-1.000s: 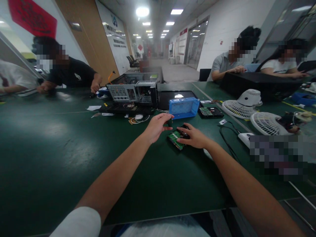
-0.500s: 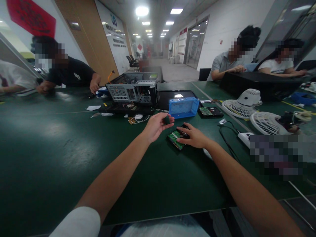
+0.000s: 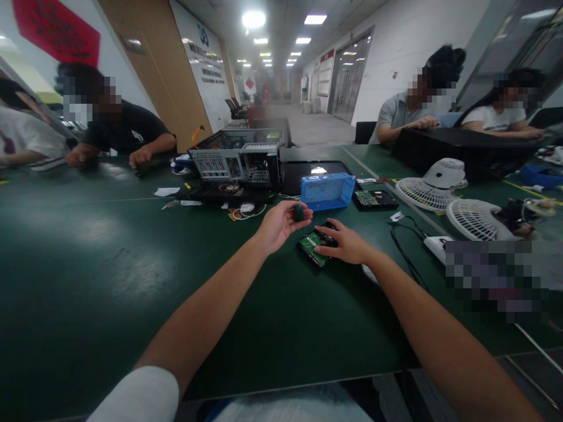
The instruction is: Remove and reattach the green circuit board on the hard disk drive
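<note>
My right hand rests over a hard drive on the green table, its thumb and fingers gripping the drive. The green circuit board faces up, and part of the drive is hidden under the fingers. Just left of it, above the table, my left hand is curled with the palm turned up and inward. A dark rounded patch shows between its thumb and fingers; I cannot make out what it is. Behind both hands stands a blue plastic bin tipped on its side.
An opened computer case stands at the back, with papers and a white cable before it. A second hard drive lies beyond the blue bin. White fan parts and a power strip lie to the right. Several co-workers sit around.
My left hand has turned slightly, and the dark patch in it shows more fully. My right hand and the hard drive stay in place. A co-worker's hand at the left has moved leftward.
</note>
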A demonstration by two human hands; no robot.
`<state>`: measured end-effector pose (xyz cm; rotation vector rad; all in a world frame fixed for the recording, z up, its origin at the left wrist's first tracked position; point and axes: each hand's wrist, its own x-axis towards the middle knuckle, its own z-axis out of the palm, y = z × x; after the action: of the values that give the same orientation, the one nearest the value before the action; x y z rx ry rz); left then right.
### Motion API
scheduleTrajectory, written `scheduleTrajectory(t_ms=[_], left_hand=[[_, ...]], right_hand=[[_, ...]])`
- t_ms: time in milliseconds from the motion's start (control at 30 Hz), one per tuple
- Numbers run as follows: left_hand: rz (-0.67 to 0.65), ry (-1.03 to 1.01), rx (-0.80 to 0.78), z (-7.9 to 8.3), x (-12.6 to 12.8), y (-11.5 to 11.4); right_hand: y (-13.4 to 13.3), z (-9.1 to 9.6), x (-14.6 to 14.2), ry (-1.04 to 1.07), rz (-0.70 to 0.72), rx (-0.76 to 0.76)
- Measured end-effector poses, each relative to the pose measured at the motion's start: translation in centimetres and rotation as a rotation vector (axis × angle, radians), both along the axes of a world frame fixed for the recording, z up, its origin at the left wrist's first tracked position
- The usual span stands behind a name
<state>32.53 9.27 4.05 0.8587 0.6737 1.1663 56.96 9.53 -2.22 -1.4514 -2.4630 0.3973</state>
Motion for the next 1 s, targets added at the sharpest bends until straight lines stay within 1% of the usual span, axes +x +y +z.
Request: scheduleTrajectory(t_ms=[133,333,500,800,1000], left_hand=[[-0.007,0.017,-0.004,0.09,0.09,-0.15],[-0.023,0.059,0.069,-0.01,0.12,-0.38],[-0.036,0.056,0.068,-0.28,-0.05,-0.19],[0.022,0.136,0.106,0.31,0.10,-0.65],[0.020,0.091,0.085,-0.17,0.08,-0.38]], right_hand=[[0.04,0.02,0.06,0.000,0.014,0.001],[-0.05,0.25,-0.01,-0.006,0.006,-0.008],[-0.18,0.44,-0.13,-0.004,0.003,-0.018],[-0.22,0.40,-0.17,0.005,-0.007,-0.009],[-0.15,0.36,-0.08,-0.007,-0.007,-0.007]])
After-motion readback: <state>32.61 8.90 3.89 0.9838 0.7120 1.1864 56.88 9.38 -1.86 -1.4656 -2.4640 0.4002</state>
